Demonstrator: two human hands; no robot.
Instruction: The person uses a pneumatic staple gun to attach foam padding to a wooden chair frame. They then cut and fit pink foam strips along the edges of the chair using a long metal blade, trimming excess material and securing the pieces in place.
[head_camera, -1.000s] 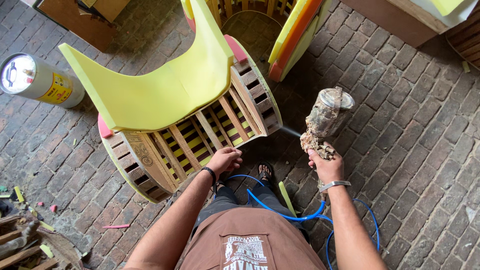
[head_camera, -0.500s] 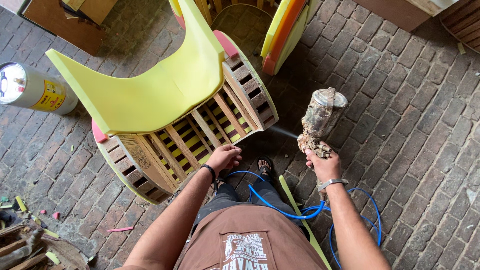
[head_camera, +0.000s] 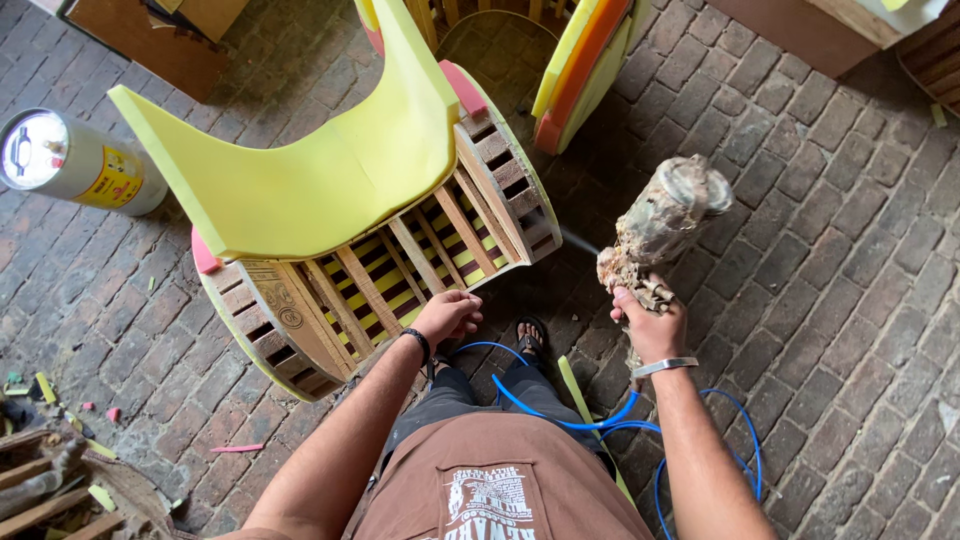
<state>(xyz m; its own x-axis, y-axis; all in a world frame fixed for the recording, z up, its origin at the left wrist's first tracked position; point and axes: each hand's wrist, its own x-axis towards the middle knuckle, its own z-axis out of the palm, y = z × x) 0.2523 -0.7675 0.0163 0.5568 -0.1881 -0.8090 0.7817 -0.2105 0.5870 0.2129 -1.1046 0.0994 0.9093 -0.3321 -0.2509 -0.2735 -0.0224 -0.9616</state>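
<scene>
While the right hand (head_camera: 652, 325) stays wrapped around the grip of a crusted spray gun (head_camera: 655, 232), fingers closed tight on it, the gun's cup points up and away over the brick floor (head_camera: 830, 300). Gun body is caked in dried glue residue, grey-tan, nozzle facing left toward the chair frame. A thin mist line runs from the nozzle toward the frame's right edge. Blue hose (head_camera: 560, 415) loops from under the gun across the person's lap and down to the floor on the right side. Silver bracelet on the right wrist.

Left hand (head_camera: 448, 315) rests on the lower rail of the wooden chair frame (head_camera: 400, 270), fingers curled over the slat edge, lightly closed on the wood. Black band on that wrist.

Frame is a rounded slatted shell lying tipped on the bricks, just in front of the knees. Yellow foam sheet (head_camera: 310, 180) sits curved inside it, sticking up past the rim. Pink foam strips (head_camera: 464, 88) show at the frame's edges.

Second foam-lined chair (head_camera: 580, 70) stands behind, yellow and orange layers. Metal can (head_camera: 70, 160) lies on its side at far left, well apart. Foam scraps (head_camera: 100, 495) and wood offcuts at bottom left. Sandalled foot (head_camera: 532, 338) between frame and hose.
</scene>
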